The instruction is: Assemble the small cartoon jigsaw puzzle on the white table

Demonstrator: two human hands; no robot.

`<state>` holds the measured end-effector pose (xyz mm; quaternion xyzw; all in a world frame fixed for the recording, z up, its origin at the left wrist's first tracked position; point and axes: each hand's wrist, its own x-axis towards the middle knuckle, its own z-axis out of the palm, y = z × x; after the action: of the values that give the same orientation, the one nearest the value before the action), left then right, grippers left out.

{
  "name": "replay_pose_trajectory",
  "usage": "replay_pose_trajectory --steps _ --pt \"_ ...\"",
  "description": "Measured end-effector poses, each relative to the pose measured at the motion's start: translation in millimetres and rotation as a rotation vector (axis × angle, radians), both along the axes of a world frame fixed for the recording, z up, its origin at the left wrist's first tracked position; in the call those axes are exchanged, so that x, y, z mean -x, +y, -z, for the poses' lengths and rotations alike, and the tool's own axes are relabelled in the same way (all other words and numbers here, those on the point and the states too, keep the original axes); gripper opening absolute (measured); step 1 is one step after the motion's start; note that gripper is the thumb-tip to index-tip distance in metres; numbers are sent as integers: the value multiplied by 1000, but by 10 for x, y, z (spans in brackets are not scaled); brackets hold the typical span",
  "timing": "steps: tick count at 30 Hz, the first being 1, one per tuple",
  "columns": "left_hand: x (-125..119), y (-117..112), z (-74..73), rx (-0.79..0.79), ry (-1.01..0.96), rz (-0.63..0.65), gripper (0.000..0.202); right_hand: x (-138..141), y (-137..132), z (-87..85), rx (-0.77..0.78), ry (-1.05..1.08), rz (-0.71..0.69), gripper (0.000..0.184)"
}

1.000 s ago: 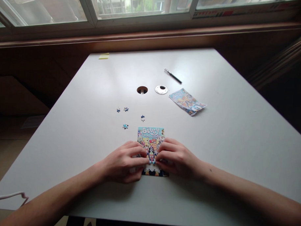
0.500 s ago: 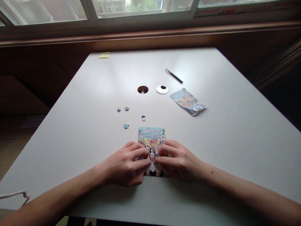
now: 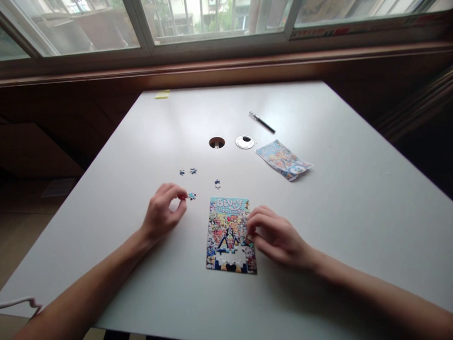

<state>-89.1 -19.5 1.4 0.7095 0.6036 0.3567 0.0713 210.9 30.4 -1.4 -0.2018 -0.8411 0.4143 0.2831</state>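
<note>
A nearly filled jigsaw puzzle [image 3: 228, 219] with a blue top and crowded cartoon figures lies flat on the table, a gap showing in its lower part. Left of it, my left hand [image 3: 164, 208] has its thumb and forefinger curved and slightly apart. Their tips are right beside a light-blue loose puzzle piece [image 3: 192, 195]; whether they touch it I cannot tell. My right hand [image 3: 278, 239] rests at the puzzle's right edge, fingers loosely bent, with nothing visible in them. Farther back lie more loose pieces: one dark-and-white piece [image 3: 217, 184] and two blue ones, a left piece [image 3: 182, 172] and a right piece [image 3: 193, 171].
A creased picture sheet [image 3: 284, 160] lies to the right, with a black pen [image 3: 262, 122] behind it. The white table [image 3: 340, 203] has a round cable hole [image 3: 216, 143] and a metal cover [image 3: 245, 142] beside it. Yellow tape [image 3: 162, 94] marks the far left corner.
My left hand has left the puzzle and moved leftward to the light-blue piece. My right hand has drawn back to the puzzle's right edge, uncovering the gap. The view has tilted up slightly.
</note>
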Motion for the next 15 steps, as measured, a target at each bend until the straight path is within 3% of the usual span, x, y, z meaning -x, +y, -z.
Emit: replay_pose_trajectory --steps 2,4,8,12,15 --pt "135 85 29 52 63 -117 10 -22 38 3 149 47 64 18" --pt "206 144 12 92 122 -130 13 -34 54 9 220 47 99 18" --pt "308 276 -215 175 309 -29 16 -40 46 22 199 25 87 19" --pt "568 532 -492 355 511 -18 16 -48 41 31 192 6 80 21" --pt "667 708 -497 384 509 -46 14 -47 45 33 171 -2 82 22"
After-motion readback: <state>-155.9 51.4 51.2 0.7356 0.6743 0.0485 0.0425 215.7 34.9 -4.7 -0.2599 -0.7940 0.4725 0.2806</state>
